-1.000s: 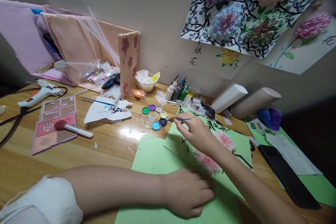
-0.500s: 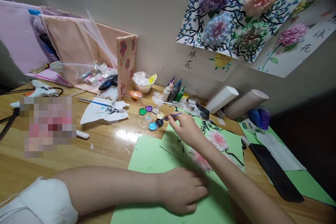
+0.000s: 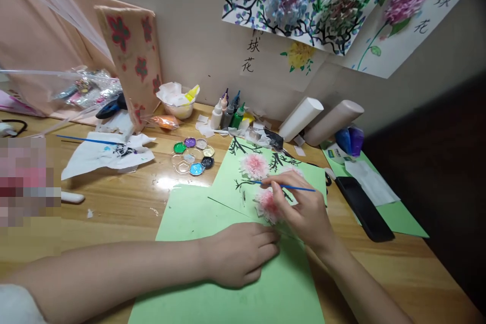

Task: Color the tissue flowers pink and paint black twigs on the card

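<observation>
A thin blue paintbrush (image 3: 299, 188) is pinched in my right hand (image 3: 299, 202), its tip at a black branch painted on the upper green sheet (image 3: 224, 187). Pink and white puffy flowers, one of them a pink flower (image 3: 254, 166), and black branches cover that sheet. My left hand (image 3: 243, 253) lies palm down with fingers loosely bent across the sheet's lower edge and the larger green sheet (image 3: 182, 228) under it. To the upper left sits a round paint palette (image 3: 196, 168) with black, blue, green and purple wells.
Paint bottles (image 3: 237, 115), a tissue-filled bowl (image 3: 178, 104) and two rolls (image 3: 301, 119) stand along the wall. A stained tissue (image 3: 106, 152) with a second brush lies left. At right are a black phone-like slab (image 3: 364, 207) and more green paper. Flower artworks hang above.
My right hand has moved with the brush from the palette's black well to the painted sheet. The view has shifted right and down; my left hand still rests on the paper.
</observation>
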Demonstrator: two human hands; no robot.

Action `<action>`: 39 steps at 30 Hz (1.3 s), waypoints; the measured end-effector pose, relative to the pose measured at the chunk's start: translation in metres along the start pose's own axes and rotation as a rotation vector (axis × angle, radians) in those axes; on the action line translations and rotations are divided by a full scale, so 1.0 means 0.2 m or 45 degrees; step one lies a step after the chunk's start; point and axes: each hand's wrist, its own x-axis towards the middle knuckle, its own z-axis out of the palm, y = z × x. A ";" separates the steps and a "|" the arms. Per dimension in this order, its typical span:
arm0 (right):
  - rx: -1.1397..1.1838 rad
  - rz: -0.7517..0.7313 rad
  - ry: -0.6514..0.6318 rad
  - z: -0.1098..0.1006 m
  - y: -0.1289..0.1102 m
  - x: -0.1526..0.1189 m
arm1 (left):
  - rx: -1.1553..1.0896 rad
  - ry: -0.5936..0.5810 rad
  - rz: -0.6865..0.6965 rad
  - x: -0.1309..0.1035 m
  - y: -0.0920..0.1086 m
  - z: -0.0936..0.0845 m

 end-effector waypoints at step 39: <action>-0.065 -0.070 -0.090 0.06 0.02 -0.04 | -0.130 -0.062 -0.036 0.02 -0.01 0.00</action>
